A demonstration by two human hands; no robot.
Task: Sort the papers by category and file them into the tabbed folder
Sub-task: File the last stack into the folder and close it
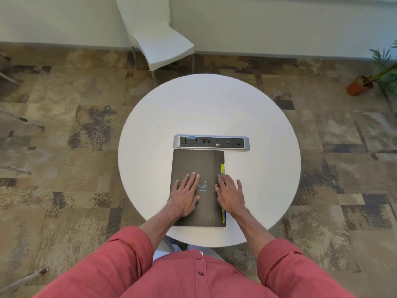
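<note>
Closest to the camera, two red sleeves are rolled up above bare arms. Both arms reach onto a round white tabletop. A dark folder lies shut and flat on the near half of it. The left hand rests palm down on the folder's cover, fingers spread, its grip open and holding nothing. The right hand lies flat too, partly on the folder's right edge and partly on the tabletop, its grip open as well. It wears a ring. Between the hands a small blue smile mark shows on the cover. Yellow tabs stick out along the folder's right edge, with a bit of blue lower down. Just past the folder's far edge, touching it, sits a silver socket strip set in the tabletop. Beyond the tabletop a white chair stands on patchy brown carpet near a pale wall. Far off to the right is a potted plant
</note>
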